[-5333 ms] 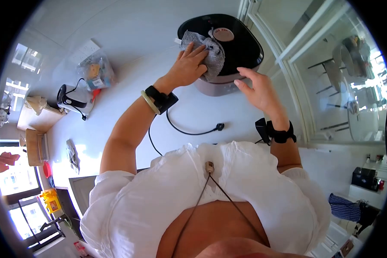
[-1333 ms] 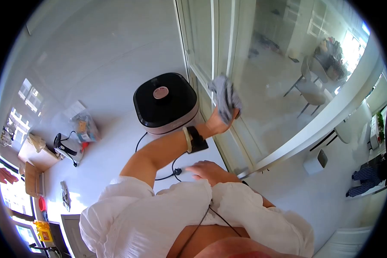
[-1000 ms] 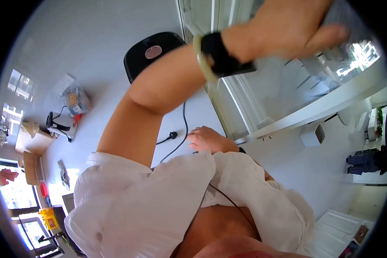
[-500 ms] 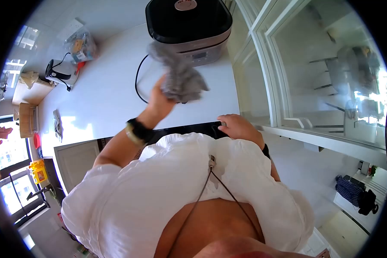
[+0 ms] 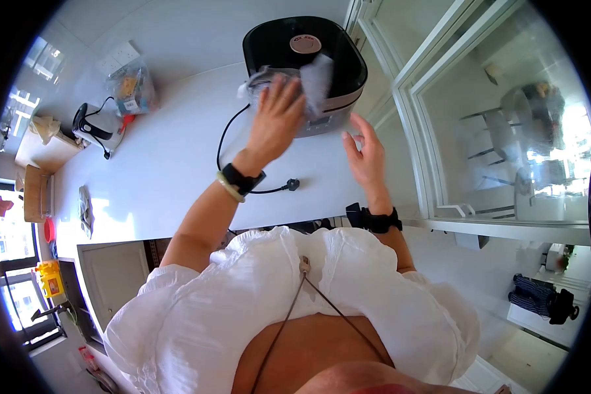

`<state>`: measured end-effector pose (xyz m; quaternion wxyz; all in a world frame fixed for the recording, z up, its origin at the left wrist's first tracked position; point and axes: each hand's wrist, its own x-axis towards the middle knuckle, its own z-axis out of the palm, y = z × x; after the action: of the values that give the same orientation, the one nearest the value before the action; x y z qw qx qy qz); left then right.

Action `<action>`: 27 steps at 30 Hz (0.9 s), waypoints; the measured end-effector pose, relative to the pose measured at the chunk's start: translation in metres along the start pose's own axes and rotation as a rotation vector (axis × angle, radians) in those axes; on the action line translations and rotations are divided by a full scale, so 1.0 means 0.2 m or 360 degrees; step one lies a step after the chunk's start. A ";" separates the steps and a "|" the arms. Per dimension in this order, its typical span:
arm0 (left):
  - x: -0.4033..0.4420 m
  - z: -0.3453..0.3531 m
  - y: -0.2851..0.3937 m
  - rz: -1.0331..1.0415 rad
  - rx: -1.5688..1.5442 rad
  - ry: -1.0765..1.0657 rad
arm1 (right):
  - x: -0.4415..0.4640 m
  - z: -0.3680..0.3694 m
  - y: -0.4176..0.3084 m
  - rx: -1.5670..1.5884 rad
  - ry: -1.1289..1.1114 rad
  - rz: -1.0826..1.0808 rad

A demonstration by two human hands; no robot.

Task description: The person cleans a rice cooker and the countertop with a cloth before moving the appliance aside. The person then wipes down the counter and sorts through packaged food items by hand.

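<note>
A black-lidded rice cooker (image 5: pixel 348 52) with a grey front stands at the back of the white counter. My left hand (image 5: pixel 279 121) holds a grey cloth (image 5: pixel 317 82) against the lid's front left edge, its fingers laid over the bunched fabric. Part of the cloth rises in a blurred fold over the lid. Just off the cooker's front right corner is my right hand (image 5: pixel 366 154), with thumb and fingers apart and nothing in them. The cooker's power cord (image 5: pixel 221 141) curves round on the left, and its plug (image 5: pixel 293 185) lies on the counter below my hands.
On the left of the counter (image 5: pixel 171 171) are an electric kettle (image 5: pixel 98 125), a clear bag of items (image 5: pixel 132 88) and another grey cloth (image 5: pixel 85 211). A white-framed glass door (image 5: pixel 417 125) borders the right side. A wall socket (image 5: pixel 119 58) is behind the bag.
My left hand has carried the cloth from above the counter up onto the cooker's lid. My right hand has moved from the counter's front edge forward to beside the cooker. The plug has come into view.
</note>
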<state>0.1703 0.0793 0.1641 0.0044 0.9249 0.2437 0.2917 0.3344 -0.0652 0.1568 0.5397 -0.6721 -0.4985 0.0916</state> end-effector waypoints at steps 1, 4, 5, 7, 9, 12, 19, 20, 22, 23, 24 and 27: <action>0.02 0.02 0.07 0.0037 0.0015 0.0031 | 0.02 0.02 -0.02 -0.0039 0.0024 -0.0108; 0.08 0.12 0.16 0.0298 0.0214 -0.0123 | 0.07 0.08 -0.04 -0.0123 0.0053 -0.0359; 0.12 0.14 0.18 0.0318 0.0252 -0.0134 | 0.07 0.10 -0.04 -0.0138 0.0038 -0.0389; 0.22 0.17 0.23 0.0348 0.0317 -0.0164 | 0.09 0.13 0.01 -0.0250 0.0055 -0.0502; 0.33 0.18 0.25 0.0366 0.0349 -0.0260 | 0.14 0.13 0.05 -0.0224 0.0147 -0.0440; 0.40 0.23 0.21 0.0353 0.0233 -0.0170 | 0.22 0.12 0.12 -0.0032 0.0234 -0.0214; -0.01 0.15 -0.01 0.0283 0.0270 0.0059 | 0.29 0.09 0.16 0.0346 0.0311 0.0316; -0.10 0.17 -0.06 0.0103 0.0148 0.0139 | 0.31 0.10 0.17 0.0351 0.0318 0.0335; -0.24 0.22 -0.13 -0.0269 -0.0093 0.0326 | 0.38 0.11 0.21 0.0359 0.0324 0.0342; -0.27 0.24 -0.15 -0.0342 -0.0417 0.0399 | 0.44 0.13 0.26 0.0364 0.0318 0.0328; -0.29 0.27 -0.15 -0.0480 -0.0703 0.0417 | 0.50 0.14 0.28 0.0370 0.0307 0.0310; -0.35 0.34 -0.11 -0.0882 -0.1343 0.0384 | 0.68 0.14 0.25 0.0224 0.0180 0.0443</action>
<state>0.1478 0.0753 0.0670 0.4260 0.7031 0.3394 0.4571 0.4117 0.0614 0.1616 0.5949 -0.6993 -0.3616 0.1621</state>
